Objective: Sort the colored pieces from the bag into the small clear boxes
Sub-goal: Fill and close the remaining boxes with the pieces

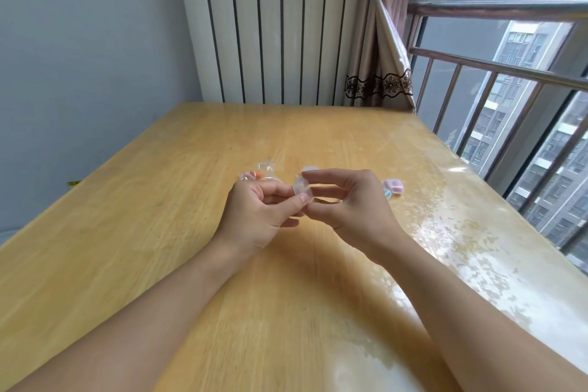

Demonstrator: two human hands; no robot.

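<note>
Wooden table [159,232], glossy top. Far edge runs against the ribbed white panel [270,25]; right edge sits along the window railing [477,73], curtain [375,73] bunched at that back corner. Left edge drops off beside the grey wall. Lots of bare tabletop near side and left; all the small stuff sits mid-table, w/ open surface around it.

Both hands raised above table centre, forearms coming in from the near edge.

Left hand [257,213]: fingers curled in, narrow pinch, thumb and forefinger on the lower side of a small clear box [301,188].
Right hand [346,200]: also narrow, forefinger stretched across the top of the same box, thumb under; other fingers loosely bent. So box gripped btwn both hands, off the table. Can't tell if its lid is open or shut, or if anything's inside — too small and see-through.

Clear bag [265,169] lies crumpled on table just behind left hand; orange piece [259,175] visible in or at it, can't say which.
Pale pink box [309,168] peeks out just behind right fingertips.
Right of right hand, near it: box w/ pink/lilac pieces [394,186], and a teal piece [387,192] touching its near-left side.
</note>
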